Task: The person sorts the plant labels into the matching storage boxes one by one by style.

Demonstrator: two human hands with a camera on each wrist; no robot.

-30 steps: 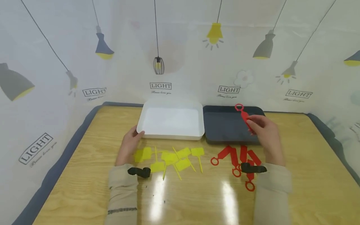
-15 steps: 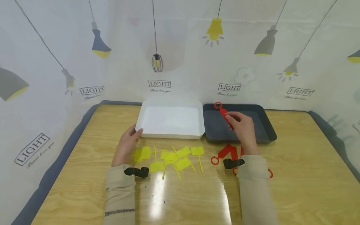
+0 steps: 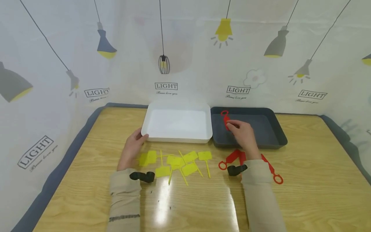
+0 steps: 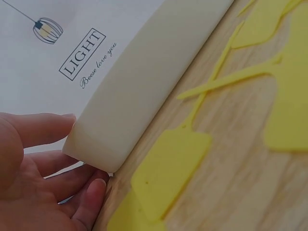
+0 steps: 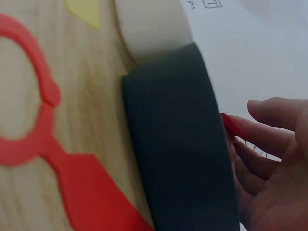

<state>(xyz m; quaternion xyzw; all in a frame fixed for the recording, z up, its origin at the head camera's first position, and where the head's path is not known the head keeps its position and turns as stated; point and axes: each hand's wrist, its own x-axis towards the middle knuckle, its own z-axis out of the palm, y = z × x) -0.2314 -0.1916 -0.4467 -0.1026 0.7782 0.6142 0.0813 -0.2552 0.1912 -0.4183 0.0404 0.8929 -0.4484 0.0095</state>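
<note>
My left hand [image 3: 134, 147] holds the near left corner of the white tray [image 3: 177, 140], its thumb on the rim and its fingers against the outside. Over the dark grey tray [image 3: 265, 129], my right hand [image 3: 243, 135] is at the left part, its fingertips by a red ring-ended plant label [image 3: 226, 120]. In the right wrist view the thumb stands apart from this red label [image 5: 231, 124], which touches the index fingertip; the grey tray wall hides most of it. Several more red ring labels [image 3: 232, 157] lie before the grey tray, partly under my right sleeve.
Yellow T-shaped plant labels [image 3: 189, 169], several of them overlapping, lie on the wooden table [image 3: 87, 180] in front of the white tray. Both trays stand side by side near the back edge, close to a lamp-printed cloth [image 3: 191, 64].
My right hand has moved left over the grey tray with the red label and then down, and its thumb now stands off the label. The left hand stays at the white tray's corner.
</note>
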